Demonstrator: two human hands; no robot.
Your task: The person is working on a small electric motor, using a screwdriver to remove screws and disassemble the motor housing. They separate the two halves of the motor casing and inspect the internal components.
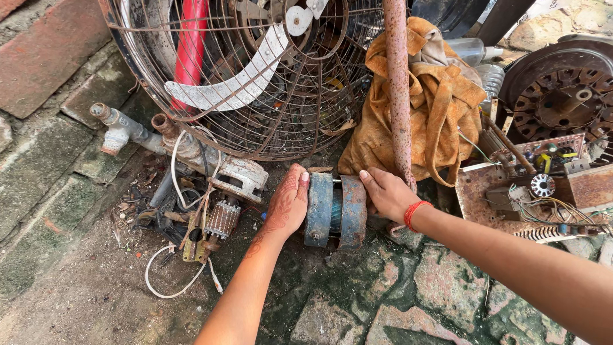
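Two hands grip a rusty blue motor (336, 211) at frame centre: left hand (288, 203) and right hand (385, 191) fingers clamped on its ends.

The motor (336, 211) lay on the ground between the left hand (288, 203) and the right hand (385, 191), before the fan cage (255, 83); the cloth (434, 96) was behind it.
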